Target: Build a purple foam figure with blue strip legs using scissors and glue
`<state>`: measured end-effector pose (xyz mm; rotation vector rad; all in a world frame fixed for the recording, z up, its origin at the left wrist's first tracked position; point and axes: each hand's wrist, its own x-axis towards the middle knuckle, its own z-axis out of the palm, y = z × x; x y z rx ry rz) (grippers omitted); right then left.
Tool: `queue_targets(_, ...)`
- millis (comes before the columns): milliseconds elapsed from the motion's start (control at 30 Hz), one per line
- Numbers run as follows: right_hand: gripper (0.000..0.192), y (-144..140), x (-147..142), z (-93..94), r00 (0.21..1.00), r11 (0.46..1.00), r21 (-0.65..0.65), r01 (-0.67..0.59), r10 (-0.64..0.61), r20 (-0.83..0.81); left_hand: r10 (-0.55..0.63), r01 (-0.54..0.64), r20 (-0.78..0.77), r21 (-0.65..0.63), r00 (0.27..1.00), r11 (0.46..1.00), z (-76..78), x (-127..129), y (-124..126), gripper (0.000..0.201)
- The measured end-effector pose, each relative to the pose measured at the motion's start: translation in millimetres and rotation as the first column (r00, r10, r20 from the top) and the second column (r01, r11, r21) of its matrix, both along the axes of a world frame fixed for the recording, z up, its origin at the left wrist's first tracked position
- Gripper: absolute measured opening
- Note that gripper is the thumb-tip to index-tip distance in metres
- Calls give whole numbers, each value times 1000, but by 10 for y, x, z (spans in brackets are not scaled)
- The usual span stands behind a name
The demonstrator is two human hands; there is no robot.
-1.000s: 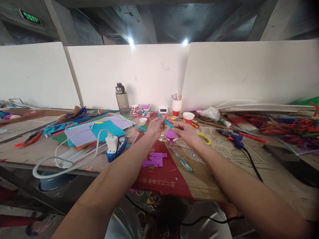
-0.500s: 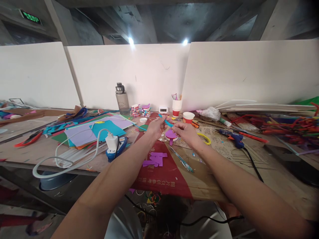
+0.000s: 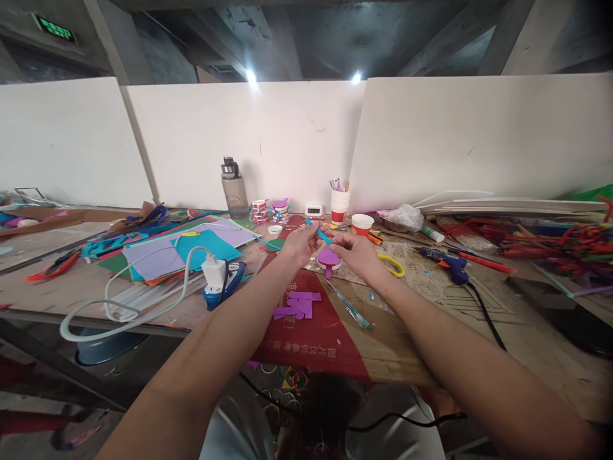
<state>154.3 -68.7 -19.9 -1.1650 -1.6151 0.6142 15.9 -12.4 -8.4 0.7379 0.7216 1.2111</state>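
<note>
Between my two hands a narrow blue paper strip is stretched at a slant. My left hand pinches it near its upper left part, and my right hand pinches the lower right end. Just below the fingers sits a small white round piece with a purple paper top and a purple tab pointing toward me. Cut purple paper pieces lie on the red part of the table covering. Right of them rests a clear pen with a green tip.
Yellow-handled scissors, a red and white paper cup and a blue glue gun lie to the right. Coloured paper sheets, a white charger with cable and a water bottle stand left. Decorated cup pieces are at the back.
The blue strip looks straighter and flatter between my fingers than before. Both hands stay in almost the same place, and the view has shifted slightly.
</note>
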Motion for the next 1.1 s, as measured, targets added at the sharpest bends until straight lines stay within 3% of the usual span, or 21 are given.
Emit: queue_targets(1100,24,56,63,-44,997,996,-41,77,-76,19,25,-26,9,158,1000,987,-42,27,28,9)
